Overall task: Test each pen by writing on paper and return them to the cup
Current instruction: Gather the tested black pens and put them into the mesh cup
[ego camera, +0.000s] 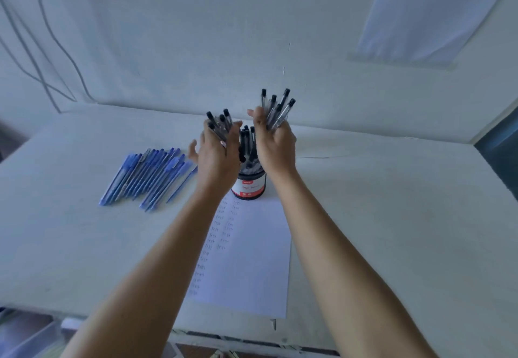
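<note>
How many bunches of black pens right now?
3: one in the left hand, one in the right hand, one standing in the cup between them; more may be hidden.

1. We take this for a plain desk corner in a home or small office: a white table [392,203] stands against a bare white wall [196,35].
2. Stationery covers it: a sheet of paper [258,259] with rows of handwriting, a row of blue pens [145,178] and a pen cup [249,186].
3. Loose cables [47,85] hang down the wall at left, and a pale sheet [420,15] is taped up at right.
</note>
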The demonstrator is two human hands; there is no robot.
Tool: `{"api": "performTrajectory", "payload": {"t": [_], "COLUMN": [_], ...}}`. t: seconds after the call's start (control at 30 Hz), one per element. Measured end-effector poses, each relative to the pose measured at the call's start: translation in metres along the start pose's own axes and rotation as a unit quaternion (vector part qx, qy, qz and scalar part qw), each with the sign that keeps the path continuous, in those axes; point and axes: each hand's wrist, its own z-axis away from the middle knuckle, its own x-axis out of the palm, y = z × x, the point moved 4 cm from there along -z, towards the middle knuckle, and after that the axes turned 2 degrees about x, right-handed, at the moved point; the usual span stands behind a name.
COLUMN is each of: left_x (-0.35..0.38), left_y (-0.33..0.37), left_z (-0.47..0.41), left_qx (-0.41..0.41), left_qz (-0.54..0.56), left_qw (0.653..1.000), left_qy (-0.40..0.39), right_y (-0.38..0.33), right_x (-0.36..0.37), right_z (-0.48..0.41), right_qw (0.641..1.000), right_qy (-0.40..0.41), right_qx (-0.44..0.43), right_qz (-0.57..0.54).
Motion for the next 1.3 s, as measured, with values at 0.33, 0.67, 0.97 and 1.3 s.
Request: {"api": "performTrajectory", "payload": {"t": [0.33, 0.67, 0.97, 1.3], "left_x": [-0.020, -0.010, -0.008, 0.002], "left_y": [-0.006, 0.027, -0.002, 0.003], "left_z": [-0.008, -0.027, -0.015, -0.002], "left_qx": [0.001, 0.002, 0.066, 0.061], "left_qz": [0.150, 0.108, 0.130, -0.058], "left_qw": [0.987, 0.994, 0.958, 0.992], "left_qy": [-0.062, -0.013, -0.246, -0.091], "right_y": [0.005, -0.004, 0.034, 0.080], "right_x": [-0.005, -0.002, -0.008, -0.002], "right_z": [0.007, 0.000, 0.031, 0.046], "right_qw": [0.977, 0.995, 0.953, 0.956], "right_qy": [-0.192, -0.068, -0.199, -0.260], "right_qx": [0.080, -0.009, 0.109, 0.130], "right_qz": [-0.047, -0.075, -0.202, -0.050]}}
